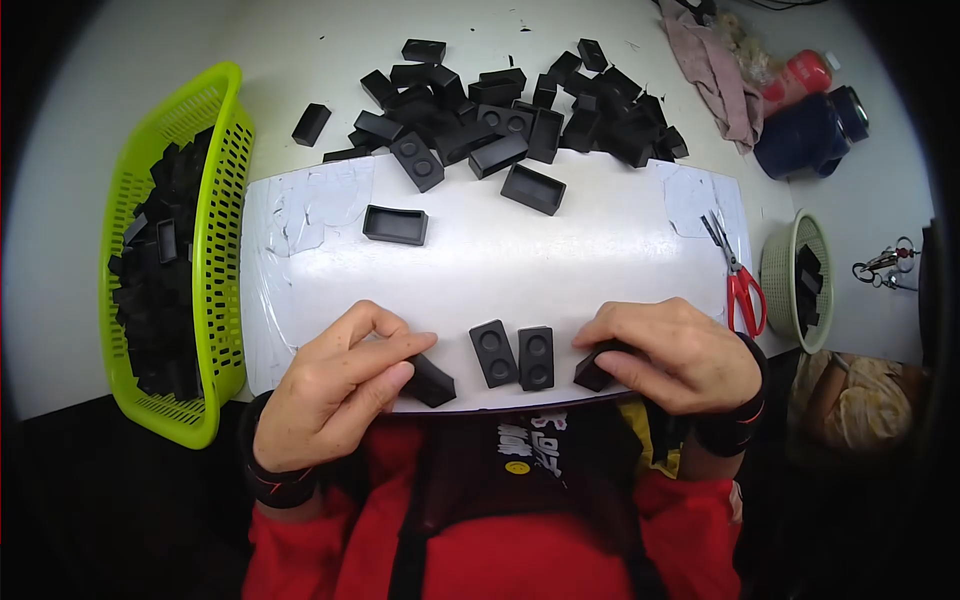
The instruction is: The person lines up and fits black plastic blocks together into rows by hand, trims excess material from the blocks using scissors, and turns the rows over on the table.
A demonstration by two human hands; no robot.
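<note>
My left hand [340, 385] is closed, thumb and forefinger pinching the upper end of a black rectangular block [432, 384] near the board's front edge. On the other side, my right hand [670, 355] has its thumb and fingers around another black block [592, 372], partly hidden under them. Between the hands lie two similar blocks, a left one [492, 353] slightly tilted and a right one [536, 358] nearly straight, each showing two round dimples. Farther up the white board [450, 285] rests a hollow black block [395, 225], open side up.
A heap of black blocks [440, 115] covers the back. On the left stands a green basket [225, 250] full of black pieces. Red-handled scissors [742, 285] lie at the board's right edge, beside a small pale basket [772, 275]. A dark blue bottle [800, 135] lies behind.
</note>
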